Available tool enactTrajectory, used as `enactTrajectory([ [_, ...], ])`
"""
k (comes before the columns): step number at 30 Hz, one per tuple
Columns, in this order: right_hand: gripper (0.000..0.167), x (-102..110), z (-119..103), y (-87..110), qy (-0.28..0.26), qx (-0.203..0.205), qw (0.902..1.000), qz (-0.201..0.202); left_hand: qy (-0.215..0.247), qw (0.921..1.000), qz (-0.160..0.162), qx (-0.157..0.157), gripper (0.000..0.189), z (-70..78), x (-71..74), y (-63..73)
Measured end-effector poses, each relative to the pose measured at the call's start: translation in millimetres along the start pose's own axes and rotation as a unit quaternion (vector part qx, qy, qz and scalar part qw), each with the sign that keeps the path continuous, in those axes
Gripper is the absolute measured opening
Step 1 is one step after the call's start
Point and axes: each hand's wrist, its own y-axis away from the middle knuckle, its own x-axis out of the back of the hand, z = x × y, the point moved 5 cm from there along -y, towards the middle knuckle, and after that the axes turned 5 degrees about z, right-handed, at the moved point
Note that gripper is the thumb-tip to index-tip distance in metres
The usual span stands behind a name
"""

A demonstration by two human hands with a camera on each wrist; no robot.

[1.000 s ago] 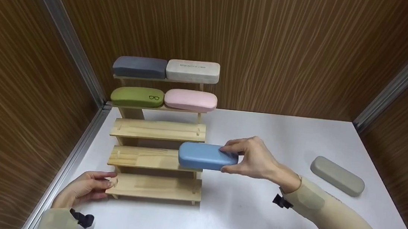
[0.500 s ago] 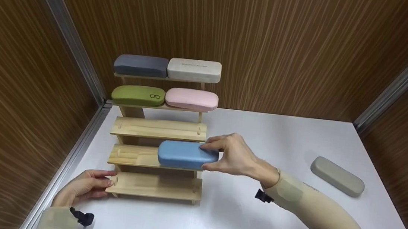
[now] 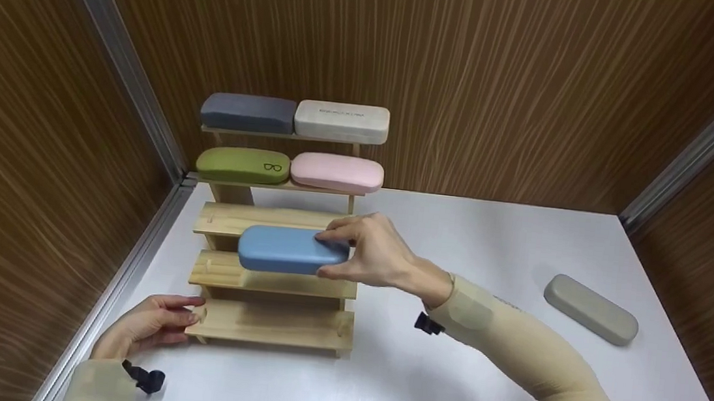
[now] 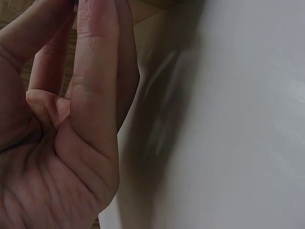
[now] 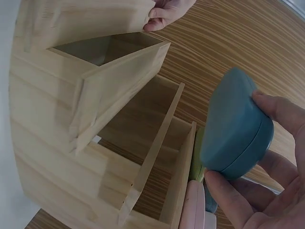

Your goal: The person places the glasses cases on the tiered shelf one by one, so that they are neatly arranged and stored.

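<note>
My right hand [image 3: 381, 253] grips a blue glasses case [image 3: 283, 250] by its right end, thumb on the near side and fingers on the far side. In the right wrist view the blue case [image 5: 236, 124] is off the boards, apart from the wooden stepped rack [image 5: 52, 138]. From the head, it overlaps the middle and fourth steps of the rack [image 3: 279, 325]. My left hand [image 3: 152, 325] pinches the left end of the lowest step. In the left wrist view, the fingers of my left hand [image 4: 90, 109] hide most of that contact.
Dark blue [image 3: 247, 113] and white glasses cases [image 3: 342, 122] sit on the top step. Green [image 3: 239, 165] and pink cases [image 3: 337, 172] fill the second. A grey-beige case [image 3: 591, 309] lies slanted on the white table [image 3: 491, 239] at right. Wood-grain walls [image 3: 505, 90] enclose the table.
My right hand has carried the blue case leftward in front of the rack and, most recently, a little up. My left hand stays at the lowest step.
</note>
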Motion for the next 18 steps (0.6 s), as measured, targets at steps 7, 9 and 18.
enactTrajectory([
  [7,0.049,-16.2,-1.3,-27.4,-0.008,0.000,1.0000,-0.005,-0.006,1.0000,0.007,0.003,0.033,0.3,0.3,-0.6],
  [9,0.050,-20.1,-0.9,-35.8,-0.005,0.000,1.0000,-0.002,-0.007,1.0000,0.005,0.002,0.033,0.7,0.5,-0.8],
  [18,0.051,-38.7,-2.1,-73.7,0.024,-0.021,0.9995,0.000,-0.001,1.0000,0.002,-0.005,0.034,0.4,0.2,-0.9],
])
